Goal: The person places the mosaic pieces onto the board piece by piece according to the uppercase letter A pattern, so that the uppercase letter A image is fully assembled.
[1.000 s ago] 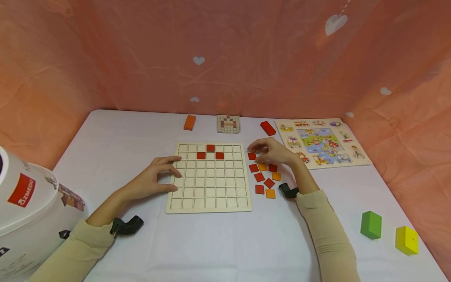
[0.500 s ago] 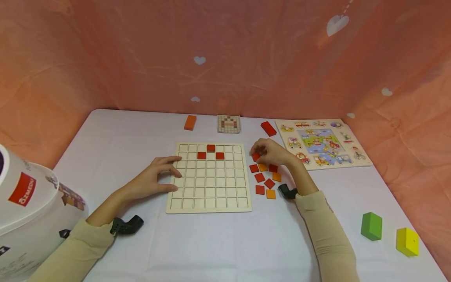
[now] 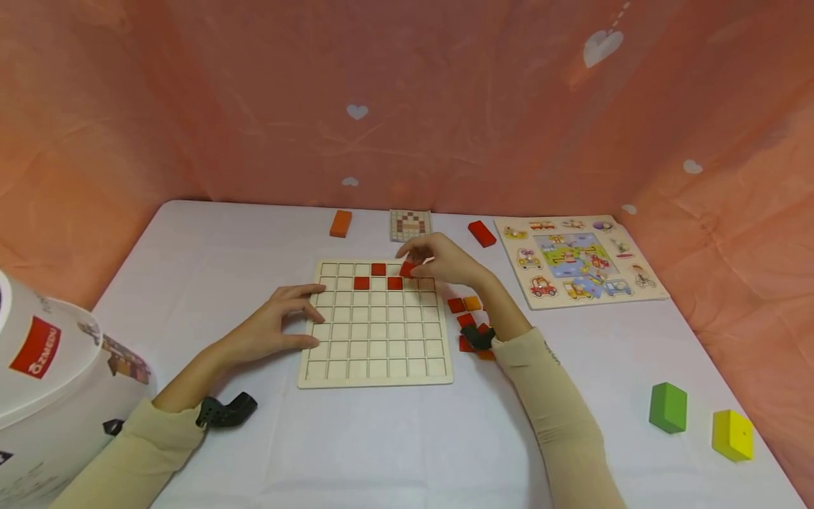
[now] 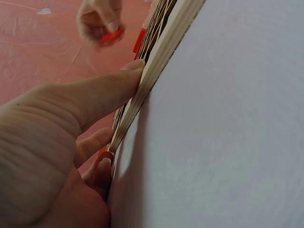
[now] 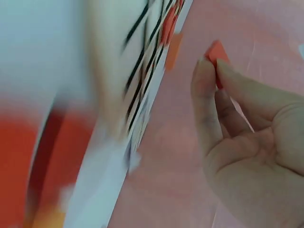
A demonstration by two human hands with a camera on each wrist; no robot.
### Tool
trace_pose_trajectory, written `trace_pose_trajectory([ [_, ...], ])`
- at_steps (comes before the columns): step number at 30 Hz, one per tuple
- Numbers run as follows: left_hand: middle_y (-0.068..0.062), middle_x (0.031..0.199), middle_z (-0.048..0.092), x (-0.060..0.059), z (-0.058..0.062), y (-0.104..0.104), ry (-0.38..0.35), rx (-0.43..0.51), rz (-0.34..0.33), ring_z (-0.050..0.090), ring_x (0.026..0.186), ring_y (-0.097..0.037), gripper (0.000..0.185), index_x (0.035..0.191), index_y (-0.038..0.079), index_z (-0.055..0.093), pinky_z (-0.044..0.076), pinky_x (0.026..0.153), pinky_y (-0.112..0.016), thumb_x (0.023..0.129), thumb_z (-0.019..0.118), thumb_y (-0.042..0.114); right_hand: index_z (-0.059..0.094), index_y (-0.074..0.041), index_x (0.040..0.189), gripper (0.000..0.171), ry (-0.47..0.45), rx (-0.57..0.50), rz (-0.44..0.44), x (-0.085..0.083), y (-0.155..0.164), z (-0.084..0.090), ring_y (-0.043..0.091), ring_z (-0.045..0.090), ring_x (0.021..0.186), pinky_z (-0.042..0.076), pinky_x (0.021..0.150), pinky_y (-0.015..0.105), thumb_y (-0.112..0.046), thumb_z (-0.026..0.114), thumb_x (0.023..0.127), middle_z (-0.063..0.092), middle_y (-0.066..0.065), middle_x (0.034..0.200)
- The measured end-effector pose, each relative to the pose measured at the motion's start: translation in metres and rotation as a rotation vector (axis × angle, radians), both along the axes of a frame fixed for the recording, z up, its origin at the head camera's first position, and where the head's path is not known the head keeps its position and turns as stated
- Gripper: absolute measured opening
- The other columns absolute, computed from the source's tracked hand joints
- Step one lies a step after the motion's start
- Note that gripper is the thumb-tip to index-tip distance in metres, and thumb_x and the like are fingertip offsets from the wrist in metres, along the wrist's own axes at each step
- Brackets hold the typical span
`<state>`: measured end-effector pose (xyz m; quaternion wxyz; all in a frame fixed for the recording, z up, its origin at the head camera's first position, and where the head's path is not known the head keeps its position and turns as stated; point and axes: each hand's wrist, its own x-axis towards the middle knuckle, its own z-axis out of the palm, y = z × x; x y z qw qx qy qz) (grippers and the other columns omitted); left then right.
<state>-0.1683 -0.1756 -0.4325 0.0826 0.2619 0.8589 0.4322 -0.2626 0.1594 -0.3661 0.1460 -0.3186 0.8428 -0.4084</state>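
Observation:
A pale wooden grid board (image 3: 369, 348) lies on the table, with three red square tiles set in its upper cells, one of them a tile (image 3: 378, 269) in the top row. Over the board's upper right part, my right hand (image 3: 453, 263) pinches another red tile (image 3: 407, 269) between thumb and fingertips. The right wrist view shows this tile (image 5: 217, 59) held up on edge. My left hand (image 3: 280, 322) rests at the board's left edge, fingers spread; in the left wrist view its thumb (image 4: 104, 95) touches the board's side (image 4: 154, 66).
Loose red and orange tiles (image 3: 456, 305) lie right of the board, partly hidden by the right wrist. Behind it are an orange block (image 3: 340, 223), a pattern card (image 3: 410, 225) and a red block (image 3: 482, 233). A picture puzzle (image 3: 528, 279) lies at right; a white bucket (image 3: 70, 396) stands left.
My right hand has picked up a red tile from the loose group and carried it left over the board. My left hand stays at the board's left edge.

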Motion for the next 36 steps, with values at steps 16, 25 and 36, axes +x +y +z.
trace_pose_trajectory([
  [16,-0.015,0.154,0.038,0.0,0.0,-0.001,0.003,0.001,-0.01,0.022,0.143,-0.042,0.02,0.097,0.02,0.07,0.018,0.108,-0.071,0.082,0.083,0.024,0.07,0.008,0.111,0.026,-0.068,0.044,0.191,0.0,-0.086,-0.007,0.02,0.063,0.082,0.053,0.074,0.026,0.014,0.061,0.087,0.069,0.013,0.096],
  [25,-0.014,0.155,0.037,-0.001,0.0,-0.001,0.0,-0.002,-0.003,0.022,0.143,-0.041,0.021,0.097,0.02,0.07,0.019,0.108,-0.07,0.081,0.084,0.024,0.071,0.006,0.105,0.02,-0.061,0.101,0.187,0.002,-0.089,-0.01,0.019,0.059,0.08,0.051,0.073,0.024,0.012,0.066,0.087,0.068,0.012,0.093],
  [36,-0.014,0.155,0.037,-0.001,0.0,0.0,-0.005,0.003,-0.005,0.022,0.143,-0.041,0.021,0.097,0.019,0.071,0.018,0.109,-0.07,0.081,0.084,0.024,0.07,0.005,0.11,0.022,-0.043,0.131,0.215,0.006,-0.095,-0.009,0.017,0.061,0.087,0.051,0.077,0.022,0.009,0.065,0.09,0.07,0.012,0.102],
])
